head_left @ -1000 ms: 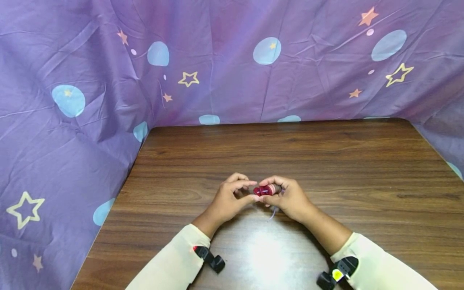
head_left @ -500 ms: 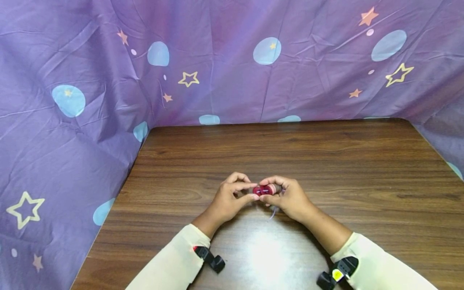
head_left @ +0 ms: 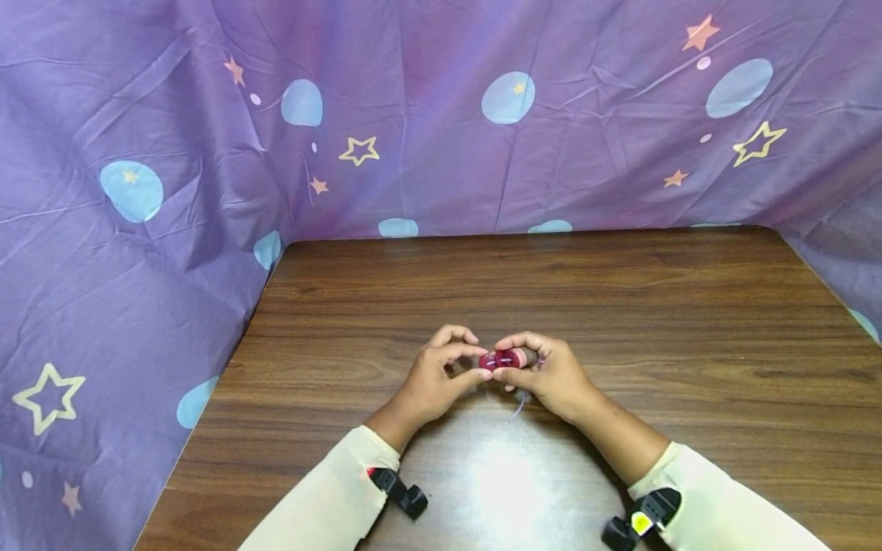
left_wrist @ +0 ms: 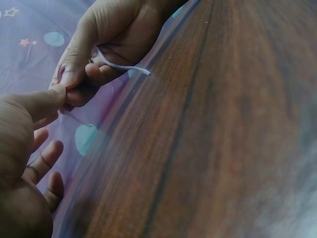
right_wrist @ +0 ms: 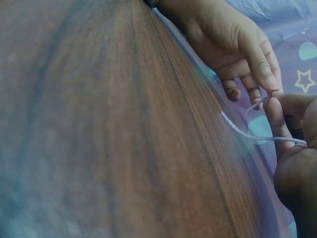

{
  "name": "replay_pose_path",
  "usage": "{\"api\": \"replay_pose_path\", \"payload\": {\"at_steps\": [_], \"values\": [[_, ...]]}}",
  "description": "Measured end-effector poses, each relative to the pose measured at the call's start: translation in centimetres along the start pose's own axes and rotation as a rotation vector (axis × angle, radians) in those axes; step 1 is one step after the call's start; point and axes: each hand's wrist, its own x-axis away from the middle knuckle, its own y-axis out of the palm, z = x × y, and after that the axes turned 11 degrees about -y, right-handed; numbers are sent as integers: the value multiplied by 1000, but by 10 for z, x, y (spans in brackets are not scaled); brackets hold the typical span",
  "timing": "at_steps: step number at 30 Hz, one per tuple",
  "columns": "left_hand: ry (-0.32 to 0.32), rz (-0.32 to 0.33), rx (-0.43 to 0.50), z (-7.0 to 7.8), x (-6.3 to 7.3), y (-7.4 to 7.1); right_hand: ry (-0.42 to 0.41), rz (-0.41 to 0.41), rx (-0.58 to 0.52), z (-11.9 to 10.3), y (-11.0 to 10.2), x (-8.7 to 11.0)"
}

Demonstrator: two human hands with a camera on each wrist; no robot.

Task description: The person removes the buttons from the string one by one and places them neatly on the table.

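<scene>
Beads (head_left: 508, 359) pinched between your fingertips

Just below centre in the head view, your left hand (head_left: 436, 375) and right hand (head_left: 551, 375) nearly meet, each pinching a red bead, probably to keep the two steady and aligned on the cord (right_wrist: 247, 135). That view shows the beads plainly; in the wrist views your fingers mostly hide them, but a second short strand (right_wrist: 256, 104) appears near your left hand.

Head view looks down from above; closer wrist views share the tabletop (head_left: 620, 298).

Brown wood-grained table (head_left: 551, 291) with rounded far corners, brightly glaring in front
</scene>
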Motion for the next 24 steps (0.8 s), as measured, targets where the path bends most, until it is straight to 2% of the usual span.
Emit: {"api": "replay_pose_path", "payload": {"at_steps": [4, 8, 12, 19, 24], "values": [[-4, 14, 5, 0, 0, 0, -25, -2, -42, 0, 0, 0], [-4, 20, 11, -2, -1, 0, -21, 0, -24, -2, 0, 1], [0, 19, 22, -3, -2, 1, 19, 8, -26, -5, 0, 1], [3, 16, 32, -2, -1, 1, 128, 18, -167, -4, 1, 0], [16, 17, 31, -3, -1, 1, 151, 27, -195, -3, 1, -1]]}}
